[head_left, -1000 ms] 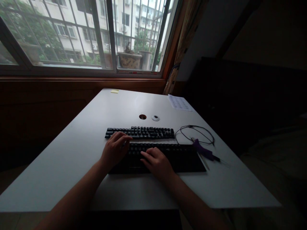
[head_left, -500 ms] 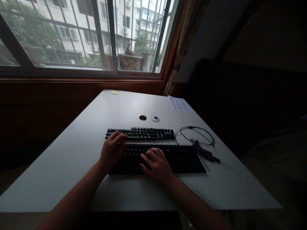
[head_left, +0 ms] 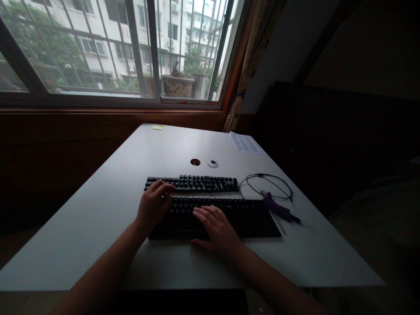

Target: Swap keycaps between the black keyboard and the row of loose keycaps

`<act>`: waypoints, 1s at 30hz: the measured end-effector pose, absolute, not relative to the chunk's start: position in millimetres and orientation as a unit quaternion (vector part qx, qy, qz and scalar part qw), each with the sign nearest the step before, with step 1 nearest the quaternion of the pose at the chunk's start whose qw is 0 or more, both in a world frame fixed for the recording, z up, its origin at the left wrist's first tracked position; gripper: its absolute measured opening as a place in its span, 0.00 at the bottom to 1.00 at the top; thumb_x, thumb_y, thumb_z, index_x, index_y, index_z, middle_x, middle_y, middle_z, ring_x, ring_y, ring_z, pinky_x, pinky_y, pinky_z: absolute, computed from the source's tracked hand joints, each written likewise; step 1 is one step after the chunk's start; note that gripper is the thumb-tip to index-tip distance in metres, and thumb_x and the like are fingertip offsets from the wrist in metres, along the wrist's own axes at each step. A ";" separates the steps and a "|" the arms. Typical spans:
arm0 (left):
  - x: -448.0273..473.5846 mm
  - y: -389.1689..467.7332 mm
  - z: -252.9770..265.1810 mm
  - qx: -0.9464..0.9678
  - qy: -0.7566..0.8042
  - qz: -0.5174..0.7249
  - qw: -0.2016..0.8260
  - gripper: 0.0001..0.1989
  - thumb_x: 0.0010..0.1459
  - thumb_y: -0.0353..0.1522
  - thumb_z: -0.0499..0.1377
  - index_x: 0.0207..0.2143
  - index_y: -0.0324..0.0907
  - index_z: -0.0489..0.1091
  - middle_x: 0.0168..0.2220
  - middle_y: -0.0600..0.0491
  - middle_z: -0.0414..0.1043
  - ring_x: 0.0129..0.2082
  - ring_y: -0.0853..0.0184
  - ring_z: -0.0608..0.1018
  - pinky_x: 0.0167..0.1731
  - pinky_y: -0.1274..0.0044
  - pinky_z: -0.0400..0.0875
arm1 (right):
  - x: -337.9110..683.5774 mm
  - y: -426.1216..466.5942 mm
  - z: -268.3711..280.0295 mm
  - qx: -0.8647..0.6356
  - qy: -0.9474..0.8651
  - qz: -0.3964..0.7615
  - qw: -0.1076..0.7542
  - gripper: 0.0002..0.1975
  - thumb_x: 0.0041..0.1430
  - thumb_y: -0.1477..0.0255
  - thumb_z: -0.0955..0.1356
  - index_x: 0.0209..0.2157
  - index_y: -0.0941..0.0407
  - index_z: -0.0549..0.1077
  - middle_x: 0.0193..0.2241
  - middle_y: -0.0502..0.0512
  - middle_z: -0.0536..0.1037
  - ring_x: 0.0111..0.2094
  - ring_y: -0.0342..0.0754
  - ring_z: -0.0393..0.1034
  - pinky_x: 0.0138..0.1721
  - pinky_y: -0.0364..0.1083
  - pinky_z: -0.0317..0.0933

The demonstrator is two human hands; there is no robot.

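Observation:
A black keyboard (head_left: pixel 249 223) lies near the front of the white table (head_left: pixel 95 197), with rows of small keys along its far part and a plain dark near part. Just behind it sits a second strip of black keys (head_left: pixel 210 183), laid in rows. My left hand (head_left: pixel 153 203) is at the left ends of both, fingers bent and thumb curled close to the index finger. Anything between those fingertips is too small to make out. Over the keyboard's middle, my right hand (head_left: pixel 216 229) lies with fingers stretched forward and thumb apart, holding nothing visible.
A black cable (head_left: pixel 288 188) loops right of the keys, beside a purple-handled tool (head_left: pixel 277 206) and a thin rod (head_left: pixel 280 225). Farther back are a round table hole (head_left: pixel 195 162), a white ring-shaped cover (head_left: pixel 213 163), a printed sheet (head_left: pixel 246 143) and a yellow note (head_left: pixel 157 127).
My right hand's fingers have straightened from a bent pose, and its thumb has moved down toward the keyboard's near edge. My left hand has stayed in place.

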State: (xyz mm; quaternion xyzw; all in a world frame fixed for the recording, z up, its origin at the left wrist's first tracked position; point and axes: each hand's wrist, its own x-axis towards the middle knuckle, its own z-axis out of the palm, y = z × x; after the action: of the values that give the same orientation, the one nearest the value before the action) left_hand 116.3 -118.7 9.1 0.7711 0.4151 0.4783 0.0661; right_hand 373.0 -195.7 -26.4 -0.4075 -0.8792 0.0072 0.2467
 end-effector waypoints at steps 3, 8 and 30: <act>116.2 -119.0 9.7 0.773 0.413 0.477 0.066 0.09 0.60 0.24 0.57 0.39 0.43 0.74 0.36 0.53 0.71 0.31 0.69 0.75 0.30 0.77 0.72 | 374.5 -196.6 -31.4 -0.410 -0.880 0.004 0.240 0.39 0.59 0.57 0.74 0.67 0.52 0.59 0.62 0.60 0.72 0.63 0.61 0.63 0.67 0.67 0.51; 114.6 -117.8 6.5 0.772 0.416 0.474 0.075 0.09 0.61 0.25 0.57 0.40 0.43 0.74 0.36 0.53 0.71 0.32 0.69 0.74 0.30 0.77 0.72 | 372.4 -198.6 -30.8 -0.396 -0.882 -0.013 0.255 0.36 0.62 0.59 0.73 0.67 0.51 0.61 0.59 0.58 0.75 0.64 0.60 0.63 0.68 0.66 0.49; 109.9 7.8 1.3 0.845 0.479 0.235 0.036 0.10 0.62 0.35 0.62 0.40 0.44 0.83 0.40 0.46 0.78 0.40 0.57 0.74 0.50 0.65 0.67 | 370.4 -200.4 -32.1 -0.390 -0.882 -0.005 0.266 0.37 0.59 0.66 0.73 0.67 0.53 0.58 0.59 0.60 0.75 0.64 0.60 0.62 0.69 0.70 0.47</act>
State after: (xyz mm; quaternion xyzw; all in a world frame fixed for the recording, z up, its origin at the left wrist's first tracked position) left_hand 109.9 7.8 1.3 0.8449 0.4790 0.2352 0.0359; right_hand 370.4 -200.4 -32.1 -0.3895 -0.8816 -0.0055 0.2664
